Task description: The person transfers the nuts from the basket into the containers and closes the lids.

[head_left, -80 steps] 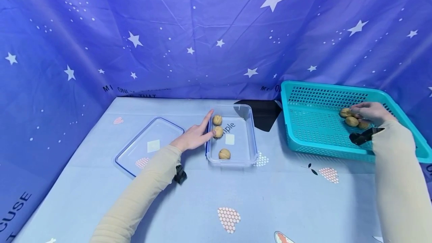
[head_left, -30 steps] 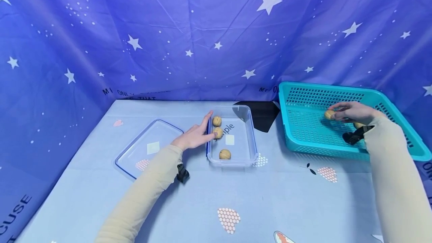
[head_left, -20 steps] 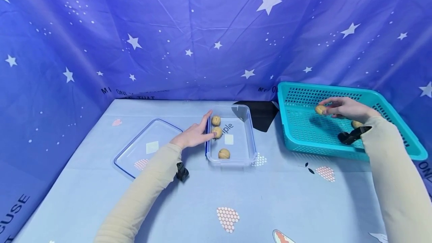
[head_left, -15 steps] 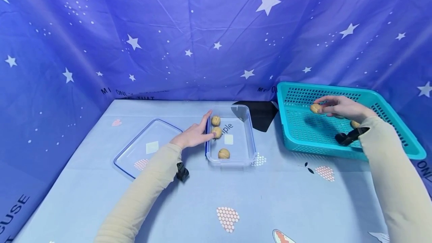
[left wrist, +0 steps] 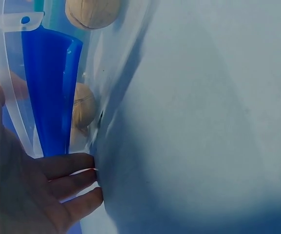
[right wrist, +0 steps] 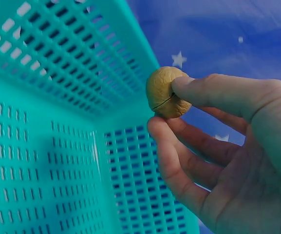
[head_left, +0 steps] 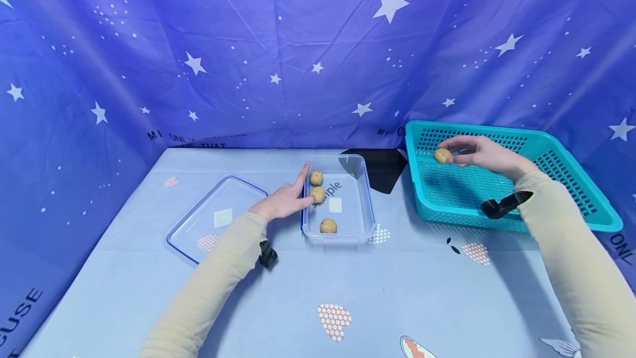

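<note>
A clear, blue-edged lid lies flat at the left of a pale blue worktop, off to one side — seemingly so that nothing covers the box beside it. A person's left hand rests along the left edge of an open plastic container, fingers wide and fairly straight, thumb reaching over the rim; the touch looks meant to steady the light box rather than lift it. Inside, two walnuts sit just beside each other along the left wall, and a third walnut lies apart near the front wall, perhaps simply where it rolled.

At right, above the left end of a turquoise basket, the right hand holds another walnut between thumb and fingertips — a narrow pinch that suits a small, round shell and leaves much of it exposed. The wrist view shows the shell's seam beneath the thumb. The forearm hides part of the basket's floor, so what may lie there cannot be told.
</note>
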A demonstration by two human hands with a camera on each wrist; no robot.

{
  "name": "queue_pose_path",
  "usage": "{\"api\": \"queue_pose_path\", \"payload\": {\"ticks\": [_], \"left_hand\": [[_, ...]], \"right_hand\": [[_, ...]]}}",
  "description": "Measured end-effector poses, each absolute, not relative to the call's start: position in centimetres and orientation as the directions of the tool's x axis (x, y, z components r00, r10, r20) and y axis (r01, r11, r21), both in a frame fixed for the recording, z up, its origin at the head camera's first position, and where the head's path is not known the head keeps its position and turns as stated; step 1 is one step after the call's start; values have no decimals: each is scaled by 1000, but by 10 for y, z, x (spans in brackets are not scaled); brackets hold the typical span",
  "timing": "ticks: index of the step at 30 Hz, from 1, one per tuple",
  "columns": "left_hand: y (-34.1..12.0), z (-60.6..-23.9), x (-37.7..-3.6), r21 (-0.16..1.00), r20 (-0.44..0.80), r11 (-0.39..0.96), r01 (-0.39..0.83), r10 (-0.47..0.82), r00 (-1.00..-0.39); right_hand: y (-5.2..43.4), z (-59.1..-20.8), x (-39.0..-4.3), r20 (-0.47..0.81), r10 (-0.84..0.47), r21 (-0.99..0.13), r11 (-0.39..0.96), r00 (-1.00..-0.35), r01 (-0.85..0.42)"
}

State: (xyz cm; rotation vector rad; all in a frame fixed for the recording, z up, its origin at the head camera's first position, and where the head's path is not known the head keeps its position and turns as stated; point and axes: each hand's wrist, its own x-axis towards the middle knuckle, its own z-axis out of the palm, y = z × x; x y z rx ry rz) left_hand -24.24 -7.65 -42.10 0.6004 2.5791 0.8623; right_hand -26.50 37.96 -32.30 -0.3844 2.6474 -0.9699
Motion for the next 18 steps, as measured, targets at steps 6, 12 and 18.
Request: {"api": "queue_pose_path", "payload": {"ticks": [6,12,18], "left_hand": [[-76,-419,-242,607,-191,738,296,497,-847],[-76,-418,-242,595,-198,750,290,486,-851],[-76,-419,-241,594,-192,747,298,492,-849]], "right_hand": [[366,-317,-259,-168,-366,-675,719,-916,-164],[351,-315,-254,-164,-407,-706,684,-899,-181],[338,-316,-249,-163,-463,-721,659,-871,-216]]}}
